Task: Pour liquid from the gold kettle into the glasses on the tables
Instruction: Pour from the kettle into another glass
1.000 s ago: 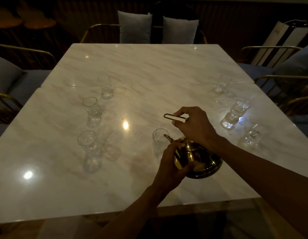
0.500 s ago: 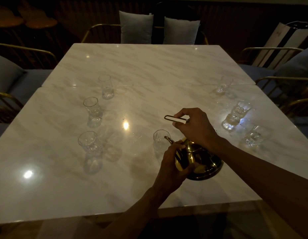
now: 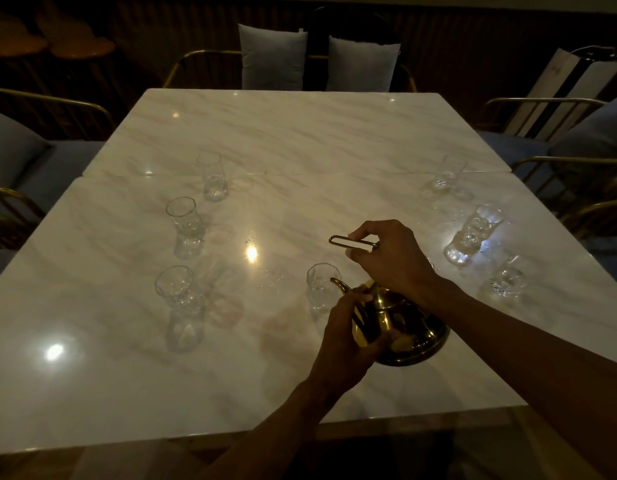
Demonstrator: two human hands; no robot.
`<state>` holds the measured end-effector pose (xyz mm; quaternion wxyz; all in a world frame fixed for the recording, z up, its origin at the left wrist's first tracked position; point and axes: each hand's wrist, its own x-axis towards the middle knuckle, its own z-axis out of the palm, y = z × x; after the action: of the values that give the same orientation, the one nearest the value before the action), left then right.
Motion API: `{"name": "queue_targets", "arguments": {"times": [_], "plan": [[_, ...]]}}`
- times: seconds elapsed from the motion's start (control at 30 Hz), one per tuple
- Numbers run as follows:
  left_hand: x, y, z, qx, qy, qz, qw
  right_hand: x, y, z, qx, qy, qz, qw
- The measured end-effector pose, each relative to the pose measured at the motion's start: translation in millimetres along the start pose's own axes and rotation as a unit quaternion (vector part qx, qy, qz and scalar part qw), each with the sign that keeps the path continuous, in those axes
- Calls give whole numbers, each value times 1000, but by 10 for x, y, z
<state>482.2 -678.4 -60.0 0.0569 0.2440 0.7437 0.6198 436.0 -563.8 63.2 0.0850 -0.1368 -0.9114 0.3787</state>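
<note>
The gold kettle (image 3: 409,327) is tilted toward the left, low over the near marble table (image 3: 92,375), with its curved spout (image 3: 340,284) at the rim of a small clear glass (image 3: 321,287) that stands just beside it. Whether liquid is running from the spout cannot be told in this dim light. The right hand (image 3: 390,258) is above the kettle and pinches the thin wire handle (image 3: 352,242) between thumb and fingers. The left hand (image 3: 348,341) is curled round the front of the kettle body, under the spout, and grips it.

On the left side stand three more glasses in a row — the nearest one (image 3: 179,296), a middle one (image 3: 186,226) and a far one (image 3: 213,176) close to the seam where the second table (image 3: 300,116) joins. On the right side are three others: a bright one (image 3: 473,233), one nearer the edge (image 3: 506,277) and a far one (image 3: 444,174).

Behind the far table two pale cushions (image 3: 272,57) lean on chairs with gold frames (image 3: 556,102).
</note>
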Motion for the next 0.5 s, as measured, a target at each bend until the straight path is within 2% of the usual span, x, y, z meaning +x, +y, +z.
{"name": "queue_targets", "arguments": {"times": [0.5], "plan": [[9, -12, 22, -1, 3, -4, 1000, 12, 25, 8, -3, -2, 1, 1000]]}}
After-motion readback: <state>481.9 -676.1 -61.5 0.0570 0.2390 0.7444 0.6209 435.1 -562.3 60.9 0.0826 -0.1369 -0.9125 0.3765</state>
